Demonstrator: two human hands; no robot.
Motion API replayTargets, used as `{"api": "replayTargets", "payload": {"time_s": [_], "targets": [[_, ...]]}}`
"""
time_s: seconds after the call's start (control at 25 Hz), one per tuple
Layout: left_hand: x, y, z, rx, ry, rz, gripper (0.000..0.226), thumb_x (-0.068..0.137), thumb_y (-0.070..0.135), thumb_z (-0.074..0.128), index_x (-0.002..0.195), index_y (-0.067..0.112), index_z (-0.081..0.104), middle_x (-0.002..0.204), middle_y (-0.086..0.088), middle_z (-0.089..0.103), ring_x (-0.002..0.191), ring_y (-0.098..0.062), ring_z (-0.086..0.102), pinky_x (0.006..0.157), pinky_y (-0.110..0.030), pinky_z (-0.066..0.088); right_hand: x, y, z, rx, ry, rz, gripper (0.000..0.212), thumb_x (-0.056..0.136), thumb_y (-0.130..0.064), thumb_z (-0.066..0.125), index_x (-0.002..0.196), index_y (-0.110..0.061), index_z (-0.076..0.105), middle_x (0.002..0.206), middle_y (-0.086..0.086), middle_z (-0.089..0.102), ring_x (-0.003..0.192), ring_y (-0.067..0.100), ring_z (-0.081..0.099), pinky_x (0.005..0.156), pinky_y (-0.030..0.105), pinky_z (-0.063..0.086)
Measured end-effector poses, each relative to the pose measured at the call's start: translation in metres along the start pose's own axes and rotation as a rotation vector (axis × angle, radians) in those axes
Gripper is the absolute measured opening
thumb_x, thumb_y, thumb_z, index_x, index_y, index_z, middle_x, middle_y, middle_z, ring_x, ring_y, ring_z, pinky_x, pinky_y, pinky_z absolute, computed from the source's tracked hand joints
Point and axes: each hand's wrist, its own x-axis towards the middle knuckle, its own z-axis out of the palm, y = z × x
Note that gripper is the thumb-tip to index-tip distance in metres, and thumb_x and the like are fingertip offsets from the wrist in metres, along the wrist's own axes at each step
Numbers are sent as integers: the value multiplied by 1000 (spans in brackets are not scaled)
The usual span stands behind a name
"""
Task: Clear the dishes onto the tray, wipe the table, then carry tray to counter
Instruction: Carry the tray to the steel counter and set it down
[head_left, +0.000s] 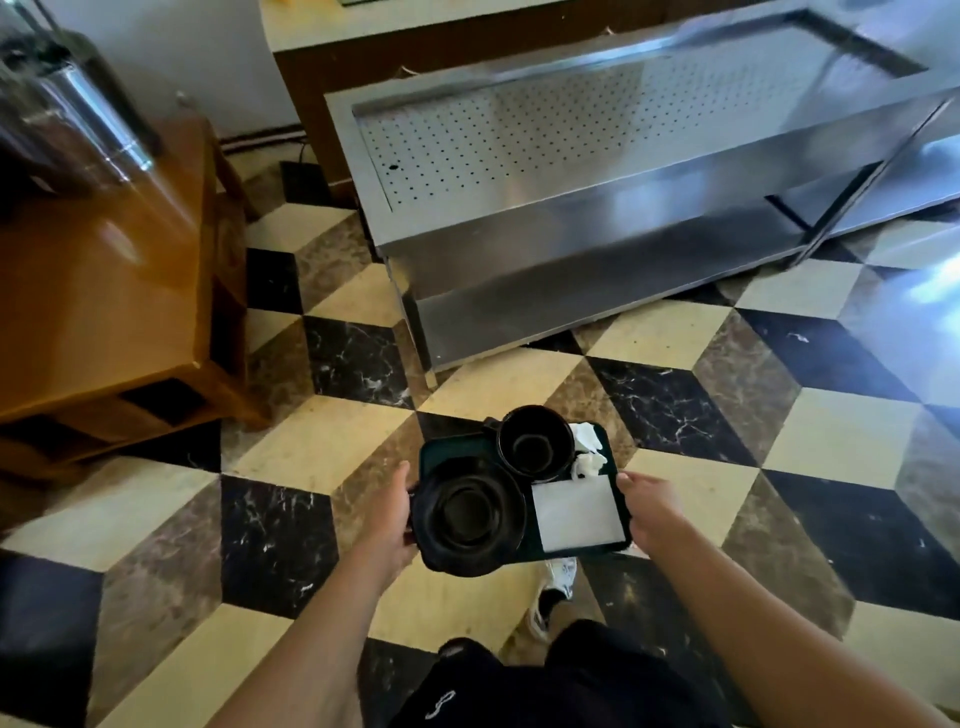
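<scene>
A checkered marble floor (675, 353) is filling most of the frame, cream, black and brown diamonds running under everything. Across the upper right a long stainless steel counter (597, 140) with a perforated top is stretching away, a lower shelf beneath it; at the upper left a wooden table (98, 291) is carrying a shiny metal urn (78, 114).

Low in the centre the person is carrying a dark tray (621, 493) out in front of the body, well short of the counter, which is lying straight ahead and above it in the frame. The left hand (387, 519) is gripping the tray's left edge, fingers curled under; the right hand (649, 506) is holding the right edge the same way. The tray's long axis is running left to right between the hands, roughly parallel to the counter's front, so both hands seem equally near.

On it a black plate (467, 512) is sitting at the left, a black bowl (535, 441) behind it, a flat white cloth (576, 512) at the right, and a crumpled napkin (587, 449) at the far corner.
</scene>
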Motion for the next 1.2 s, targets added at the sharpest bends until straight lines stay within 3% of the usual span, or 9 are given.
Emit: {"api": "replayTargets", "payload": {"time_s": [0.2,0.32,0.44,0.56,0.76,0.92,1.04,1.12,1.2], "targets": [[64,95,32,-30,97,76,54,104,55,44,126,9,63,111,-13,72,102,-32,67,87,-42,55,80,-102,49,6,-68,-23,23,101,-7,53,111,2,71,93,11,69,81,28,65,75,39,55],[88,149,56,-49,166,95,52,103,53,45,119,9,67,108,-15,75,97,-32,69,77,-38,55,114,-162,70,3,-97,-27,19,100,-3,52,105,1,71,86,9,68,71,25,64,60,32,52],[104,214,81,-101,208,127,51,102,55,48,116,10,68,107,-15,74,95,-32,69,72,-38,53,143,-231,89,-7,-171,-36,20,100,0,49,108,4,67,77,4,60,65,19,56,56,29,47],[131,268,94,-98,226,148,60,94,65,52,118,13,70,109,-13,75,99,-33,70,86,-45,58,171,-293,112,-11,-165,-49,23,99,-3,53,117,5,67,83,6,65,67,21,60,59,30,49],[183,352,105,-93,234,178,58,94,65,49,112,15,73,105,-12,79,100,-32,72,91,-46,57,209,-377,161,26,-202,13,19,97,-3,54,89,-3,71,103,18,73,82,33,67,76,48,57],[235,418,106,-63,233,193,64,85,71,47,111,19,74,104,-11,79,100,-30,72,97,-49,55,242,-435,209,19,-147,3,20,95,-2,56,87,-5,74,87,12,71,78,33,66,79,50,57],[283,474,100,-58,212,196,80,77,79,47,124,17,68,111,-8,76,106,-26,69,103,-50,52,271,-479,257,29,-101,-31,18,95,-5,58,102,7,69,87,11,66,82,31,62,81,49,55],[306,513,96,-60,192,186,73,84,75,46,123,17,66,113,-8,74,106,-26,68,102,-49,52,284,-508,289,10,-67,-25,15,96,-6,59,96,9,61,83,10,59,81,28,55,87,50,51],[329,549,92,-78,166,181,58,95,66,44,116,17,68,109,-10,75,103,-27,68,97,-46,54,305,-534,317,-12,-37,-28,14,96,-5,58,98,6,66,80,9,59,75,25,56,76,39,53]]}}
